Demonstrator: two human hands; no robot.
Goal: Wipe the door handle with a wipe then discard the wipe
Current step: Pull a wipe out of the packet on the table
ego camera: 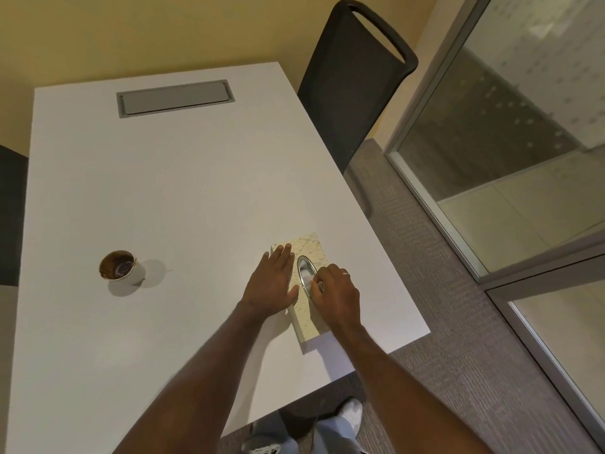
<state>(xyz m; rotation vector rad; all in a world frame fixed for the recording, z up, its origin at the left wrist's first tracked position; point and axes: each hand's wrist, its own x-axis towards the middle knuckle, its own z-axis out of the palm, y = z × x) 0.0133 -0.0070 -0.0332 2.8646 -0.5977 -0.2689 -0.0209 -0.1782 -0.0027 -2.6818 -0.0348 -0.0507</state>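
Step in hand, as I judge it: getting a wipe out of the tissue box (306, 286), which sits near the right edge of the white surface (163, 191), toward the near end.

Left hand (271, 283) lies flat, fingers spread, palm pressing on the box's left side and partly on the surface; it grips nothing, just steadies. Right hand (337, 291) is curled over the oval slot (305, 273) w/ metal rim, fingertips pinched at or into the opening. A bit of white wipe (307, 268) shows inside the slot; can't tell for sure if the fingers have actually caught it yet, prob. touching.

To do it well: keep the left palm down so the box doesn't lift or skid, pinch only one sheet at its fold, pull straight up thru the slot, not sideways, so it doesn't tear on the rim. Then turn right toward the glass door (523, 158); no door handle in view, nor any bin, so both need finding.

Count:
- hands: 2
- tissue box: 1, wipe visible: 1 (part only)
- paper cup (119, 268): 1, left side of surface, brown residue inside, well apart from the box
- grey cable hatch (175, 98): 1, far end
- black chair (357, 83): 1, far right, beside the surface
- shoes by the floor, near edge: 2, partly seen
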